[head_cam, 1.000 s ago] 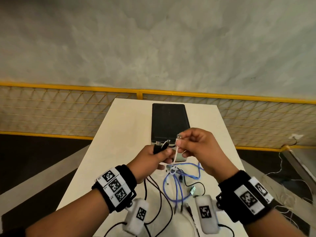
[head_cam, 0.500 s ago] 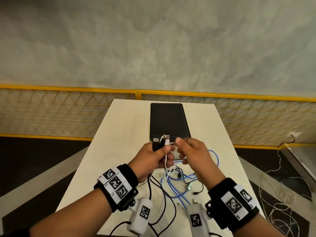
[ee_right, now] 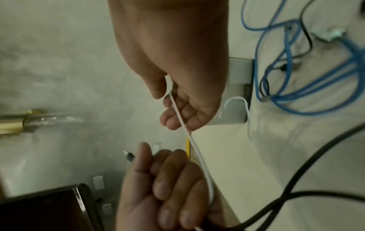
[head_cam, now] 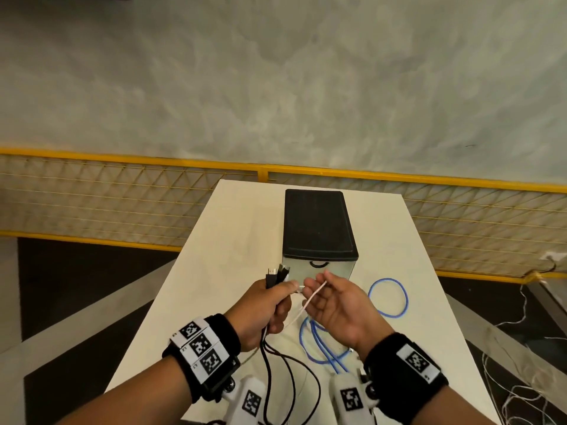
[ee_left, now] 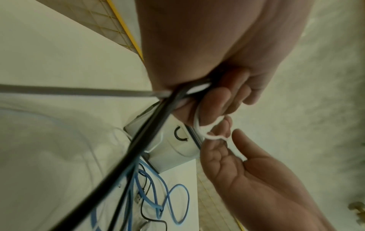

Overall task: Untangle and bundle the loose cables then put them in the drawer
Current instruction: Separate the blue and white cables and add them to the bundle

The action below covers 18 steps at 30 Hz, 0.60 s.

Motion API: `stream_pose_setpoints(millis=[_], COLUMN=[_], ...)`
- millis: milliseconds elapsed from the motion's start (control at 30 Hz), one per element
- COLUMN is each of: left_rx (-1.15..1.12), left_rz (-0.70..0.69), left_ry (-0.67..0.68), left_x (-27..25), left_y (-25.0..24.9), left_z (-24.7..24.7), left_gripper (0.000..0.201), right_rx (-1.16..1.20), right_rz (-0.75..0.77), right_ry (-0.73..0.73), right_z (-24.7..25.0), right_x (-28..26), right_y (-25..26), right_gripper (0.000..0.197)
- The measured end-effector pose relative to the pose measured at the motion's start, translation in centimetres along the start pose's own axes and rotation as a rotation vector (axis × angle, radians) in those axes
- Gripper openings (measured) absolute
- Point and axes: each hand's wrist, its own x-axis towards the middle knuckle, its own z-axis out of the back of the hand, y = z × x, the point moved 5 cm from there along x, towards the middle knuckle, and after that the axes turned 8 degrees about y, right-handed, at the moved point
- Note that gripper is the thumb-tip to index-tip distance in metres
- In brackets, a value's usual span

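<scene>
White surface [head_cam: 233,240] runs up frame centre. Yellow-framed mesh railing [head_cam: 122,197] crosses the frame behind it, grey floor [head_cam: 276,72] filling the upper half. Thin white wires [head_cam: 518,375] tangled at lower right, off the surface. Grey beam [head_cam: 61,326] slants at lower left.

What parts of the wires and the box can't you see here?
- Black cables: head view, lower ends cut off by the bottom edge.
- Thin white cable: right wrist view, end hidden inside the left hand.
- Grey drawer box with black top: head view, inside hidden; drawer closed.
</scene>
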Motion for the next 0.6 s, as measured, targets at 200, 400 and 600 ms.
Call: stream_pose_setpoints(millis=[200, 400, 600], left_rx=[0.125, 0.321, 0.377], left_rz=[0.182, 0.3, -0.1], left_ry=[0.195, -0.09, -0.225], left_x=[-4.4, -6.0, -1.8], left_y=[2.8, 3.9, -1.0], left_z=[4.8, 13.4, 7.1], left_gripper=[0.037, 0.039, 0.029], right_rx=[0.3, 0.237, 0.0], right_rz=[0.094, 0.089, 0.093], right_ry=[-0.133, -0.135, 0.04], right_z=[2.7, 4.2, 0.3], right_x=[1.6, 1.9, 1.2], right_y=[1.8, 2.4, -0.9], right_gripper=[0.026, 0.02, 0.014])
